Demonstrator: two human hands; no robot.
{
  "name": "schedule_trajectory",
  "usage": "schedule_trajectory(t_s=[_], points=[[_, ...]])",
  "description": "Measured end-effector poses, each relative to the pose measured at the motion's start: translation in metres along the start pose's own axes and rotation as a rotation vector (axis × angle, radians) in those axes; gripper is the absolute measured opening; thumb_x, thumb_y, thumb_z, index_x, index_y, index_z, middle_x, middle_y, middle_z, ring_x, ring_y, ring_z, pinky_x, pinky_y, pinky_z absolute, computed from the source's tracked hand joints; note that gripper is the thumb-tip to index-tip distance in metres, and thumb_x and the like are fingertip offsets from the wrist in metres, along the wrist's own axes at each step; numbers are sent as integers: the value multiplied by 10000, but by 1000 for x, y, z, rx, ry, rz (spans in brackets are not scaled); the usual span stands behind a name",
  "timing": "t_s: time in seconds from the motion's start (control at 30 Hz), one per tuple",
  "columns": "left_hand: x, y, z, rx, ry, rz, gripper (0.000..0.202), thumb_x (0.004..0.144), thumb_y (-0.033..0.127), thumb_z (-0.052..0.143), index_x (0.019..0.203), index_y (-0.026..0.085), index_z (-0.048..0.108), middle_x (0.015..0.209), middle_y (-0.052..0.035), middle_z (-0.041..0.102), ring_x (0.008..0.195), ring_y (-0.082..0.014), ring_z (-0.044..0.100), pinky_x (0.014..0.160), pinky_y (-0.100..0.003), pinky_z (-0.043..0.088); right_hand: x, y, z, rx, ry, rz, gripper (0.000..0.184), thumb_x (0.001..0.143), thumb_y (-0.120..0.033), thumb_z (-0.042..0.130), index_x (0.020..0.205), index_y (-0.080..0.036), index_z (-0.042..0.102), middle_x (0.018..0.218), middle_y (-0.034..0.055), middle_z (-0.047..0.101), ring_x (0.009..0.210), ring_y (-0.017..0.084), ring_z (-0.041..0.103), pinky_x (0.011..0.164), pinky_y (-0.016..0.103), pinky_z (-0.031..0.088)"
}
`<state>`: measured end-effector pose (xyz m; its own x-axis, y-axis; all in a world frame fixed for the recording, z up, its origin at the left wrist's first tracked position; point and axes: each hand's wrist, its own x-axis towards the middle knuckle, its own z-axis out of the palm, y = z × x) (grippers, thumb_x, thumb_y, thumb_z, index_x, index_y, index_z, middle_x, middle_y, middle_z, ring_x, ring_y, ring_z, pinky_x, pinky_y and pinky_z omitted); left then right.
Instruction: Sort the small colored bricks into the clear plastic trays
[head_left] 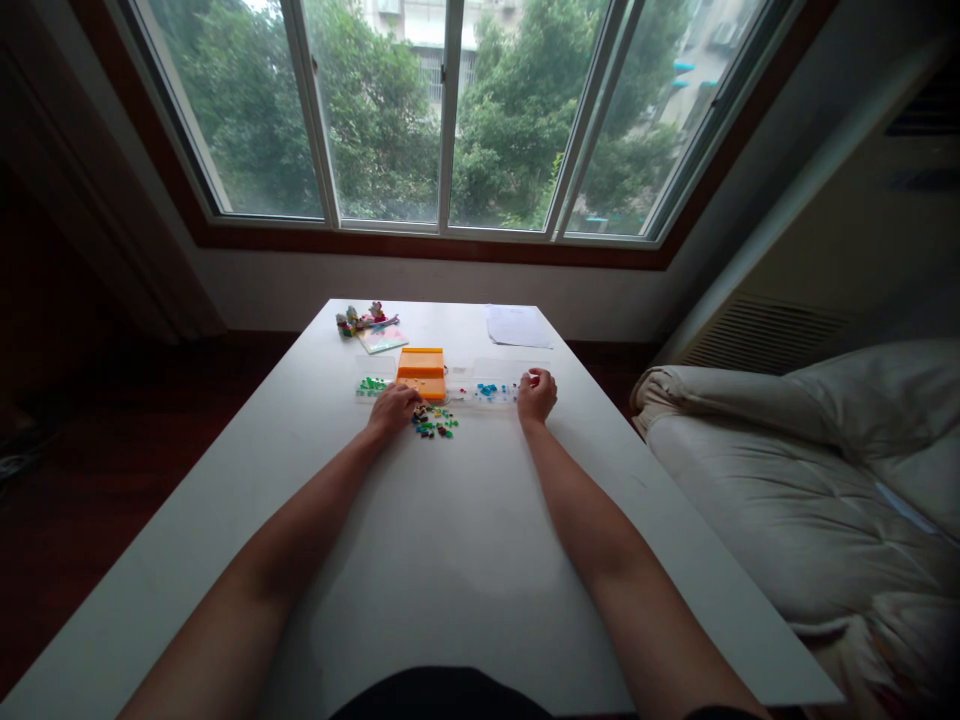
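My left hand [394, 408] rests on the table at the left edge of a pile of small mixed-colour beads or bricks [436, 424]. Its fingers are curled together, with the tips down by the pile; what they pinch, if anything, is too small to see. My right hand [537, 398] is at the right end of a clear compartment box [504, 402], fingers bent in a pinch whose contents I cannot make out. Blue pieces [487, 391] lie in that box. Just beyond my left hand stands an orange open case [421, 365], and green pieces [371, 385] fill a clear compartment to its left.
The white table [442, 560] holds small colourful figures [364, 318] and a patterned card [383, 339] at the far left. Paper sheets [517, 326] lie at the far right. A padded sofa [750, 470] stands right of the table, and a window [442, 120] is ahead.
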<state>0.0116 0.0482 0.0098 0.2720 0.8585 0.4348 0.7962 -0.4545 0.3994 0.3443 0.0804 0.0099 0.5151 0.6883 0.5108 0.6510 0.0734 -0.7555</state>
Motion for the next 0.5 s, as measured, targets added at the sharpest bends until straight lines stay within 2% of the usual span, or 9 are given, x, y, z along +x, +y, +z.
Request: schedule_trajectory(t_s=[0.1, 0.17, 0.27, 0.4, 0.5], points=[[0, -3, 2, -7, -16, -25, 233, 867, 153, 552, 899, 240, 766, 956, -60, 698, 954, -237, 564, 860, -351, 462, -8, -5, 7, 40, -85, -111, 173, 905, -284, 462, 936, -186, 602, 904, 76, 604, 848, 212, 492, 831, 336, 367], [0, -3, 3, -8, -24, -31, 247, 855, 135, 549, 902, 240, 768, 953, -59, 698, 951, -233, 567, 864, -351, 464, -17, -11, 11, 85, -190, -216, 189, 911, -289, 474, 937, -188, 632, 825, 49, 613, 780, 196, 517, 784, 310, 390], [-1, -4, 4, -7, -27, -37, 242, 845, 137, 558, 914, 241, 766, 953, -58, 700, 959, -232, 572, 881, -354, 464, -35, -24, 17, 132, -408, -405, 181, 904, -271, 513, 945, -199, 674, 735, 14, 605, 694, 167, 524, 710, 274, 396], [-1, -6, 4, 0, -20, -70, 225, 846, 156, 560, 904, 240, 760, 961, -56, 704, 977, -238, 571, 890, -356, 467, -54, -39, 22, 174, -792, -657, 112, 852, -191, 592, 869, -206, 702, 781, 6, 638, 668, 123, 532, 683, 235, 402], [0, -6, 2, -6, -29, -83, 227, 846, 158, 554, 900, 238, 759, 957, -54, 706, 998, -241, 571, 890, -351, 472, -60, -44, 23, 193, -916, -753, 102, 831, -168, 637, 881, -203, 719, 843, 11, 644, 680, 106, 542, 695, 223, 412]])
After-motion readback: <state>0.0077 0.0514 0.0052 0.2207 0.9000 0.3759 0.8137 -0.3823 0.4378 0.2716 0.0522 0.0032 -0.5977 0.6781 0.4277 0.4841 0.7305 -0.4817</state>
